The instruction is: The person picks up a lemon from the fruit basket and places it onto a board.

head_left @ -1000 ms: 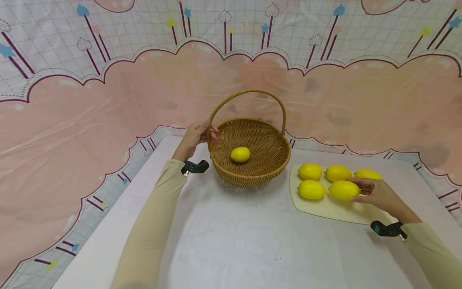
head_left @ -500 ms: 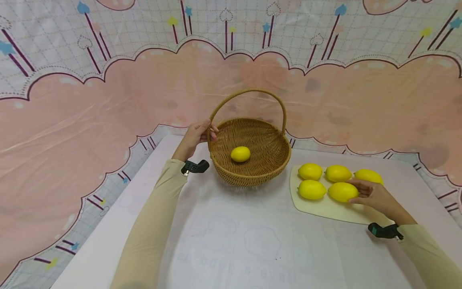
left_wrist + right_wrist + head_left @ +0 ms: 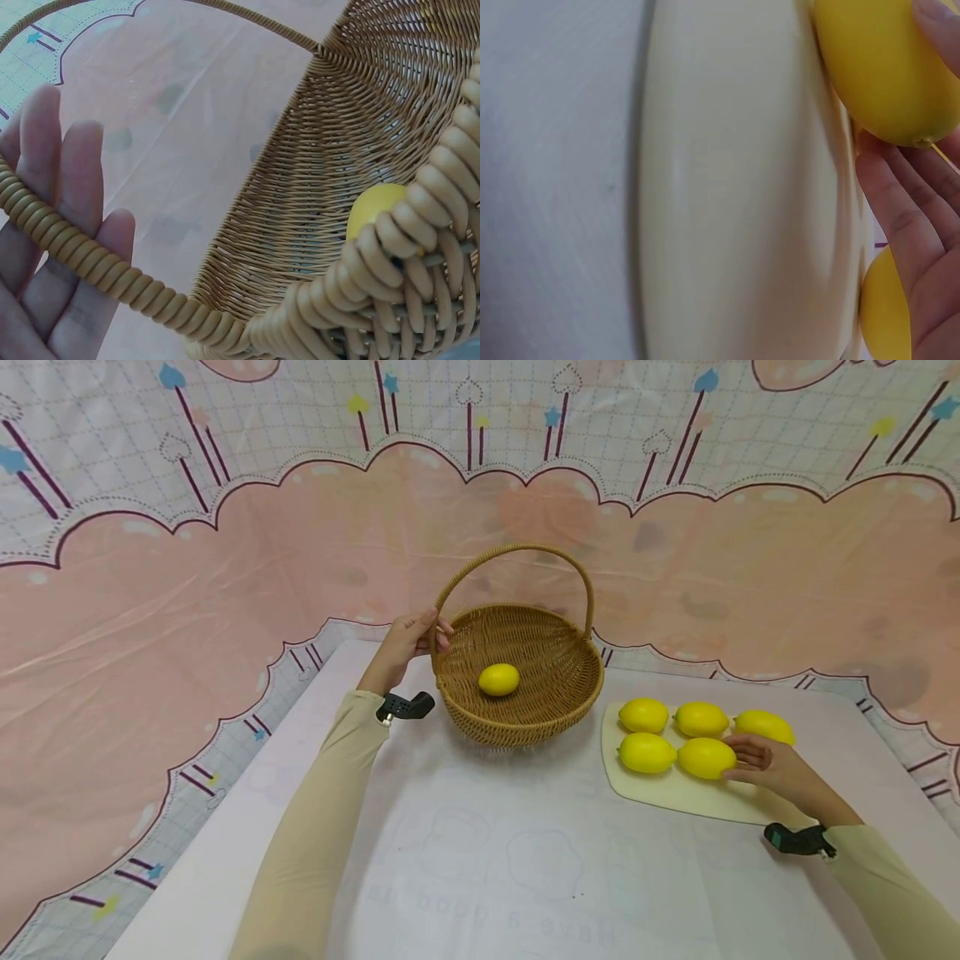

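My left hand (image 3: pixel 408 642) holds one side of the wicker basket's handle (image 3: pixel 517 548). In the left wrist view the fingers (image 3: pixel 79 180) pass behind the handle. Inside the brown basket (image 3: pixel 555 652) lies a single lemon (image 3: pixel 498 680). My right hand (image 3: pixel 772 772) holds the right end of a lemon (image 3: pixel 707 758) in the front row on the pale cutting board (image 3: pixel 675 802). In the right wrist view this lemon (image 3: pixel 889 67) sits between thumb and fingers, close over the board. A lemon (image 3: pixel 647 752) lies just to its left.
Behind, in the back row on the board, are three more lemons, the left one (image 3: pixel 643 716), the middle one (image 3: pixel 701 719) and the right one (image 3: pixel 763 726). A patterned pink cloth (image 3: pixel 337 552) rises behind the white table (image 3: pixel 480 860).
My right hand has moved left, bringing its lemon down and left beside the front-left lemon. The left hand and the basket have stayed in place.
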The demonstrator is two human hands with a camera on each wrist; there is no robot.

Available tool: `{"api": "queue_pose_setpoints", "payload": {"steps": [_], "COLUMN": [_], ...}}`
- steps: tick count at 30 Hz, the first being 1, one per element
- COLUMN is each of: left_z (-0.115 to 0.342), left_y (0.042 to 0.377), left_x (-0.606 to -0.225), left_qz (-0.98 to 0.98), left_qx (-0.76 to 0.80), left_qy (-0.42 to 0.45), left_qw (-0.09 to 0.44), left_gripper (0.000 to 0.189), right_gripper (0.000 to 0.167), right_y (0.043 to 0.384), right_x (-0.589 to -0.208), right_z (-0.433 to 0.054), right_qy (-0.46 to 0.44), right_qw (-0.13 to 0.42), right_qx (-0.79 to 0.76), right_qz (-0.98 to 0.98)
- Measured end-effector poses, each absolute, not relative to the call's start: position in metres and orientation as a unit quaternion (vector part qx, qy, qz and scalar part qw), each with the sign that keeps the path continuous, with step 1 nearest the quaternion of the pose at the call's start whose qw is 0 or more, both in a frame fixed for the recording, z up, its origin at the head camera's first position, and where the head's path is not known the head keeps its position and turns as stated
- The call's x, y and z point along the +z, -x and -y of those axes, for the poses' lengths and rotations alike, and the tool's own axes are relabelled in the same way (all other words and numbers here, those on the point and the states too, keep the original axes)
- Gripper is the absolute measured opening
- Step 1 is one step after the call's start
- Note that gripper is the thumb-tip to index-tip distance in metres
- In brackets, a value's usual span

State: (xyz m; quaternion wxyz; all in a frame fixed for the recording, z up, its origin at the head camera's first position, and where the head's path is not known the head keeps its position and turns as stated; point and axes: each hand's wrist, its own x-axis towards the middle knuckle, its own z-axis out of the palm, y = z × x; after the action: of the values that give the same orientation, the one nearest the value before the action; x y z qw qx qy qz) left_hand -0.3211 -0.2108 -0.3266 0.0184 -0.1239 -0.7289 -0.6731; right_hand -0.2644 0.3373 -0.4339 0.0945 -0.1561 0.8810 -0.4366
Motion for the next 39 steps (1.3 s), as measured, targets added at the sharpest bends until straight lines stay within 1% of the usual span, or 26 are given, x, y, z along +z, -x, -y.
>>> {"api": "queue_pose_setpoints", "payload": {"steps": [8,17,27,33,39], "left_z": [0.211,0.2106,0.2104,0.2099,0.2105], "left_y": [0.3211,0.3191,0.3198,0.3176,0.318], "left_x": [-0.327,-0.3262,-0.3274,-0.3257,-0.3261], "left_qz": [0.728,0.726,0.729,0.726,0.726], "left_qx": [-0.674,-0.676,-0.673,-0.675,-0.676], "left_qy": [0.121,0.123,0.126,0.129,0.125], "left_qw": [0.023,0.021,0.022,0.021,0.021], "left_gripper": [0.039,0.039,0.052,0.049,0.044], "right_gripper": [0.066,0.063,0.063,0.064,0.063], "right_y": [0.2653,0.266,0.2659,0.2653,0.2647], "right_x": [-0.4344,-0.4357,-0.4348,-0.4316,-0.431], "right_z": [-0.3379,-0.3375,-0.3357,-0.3372,-0.3377], "right_qy": [0.165,0.19,0.169,0.167,0.163], "right_qw": [0.097,0.08,0.081,0.096,0.095], "right_qx": [-0.431,-0.446,-0.427,-0.4,-0.404], "right_qz": [-0.882,-0.871,-0.884,-0.896,-0.895]}}
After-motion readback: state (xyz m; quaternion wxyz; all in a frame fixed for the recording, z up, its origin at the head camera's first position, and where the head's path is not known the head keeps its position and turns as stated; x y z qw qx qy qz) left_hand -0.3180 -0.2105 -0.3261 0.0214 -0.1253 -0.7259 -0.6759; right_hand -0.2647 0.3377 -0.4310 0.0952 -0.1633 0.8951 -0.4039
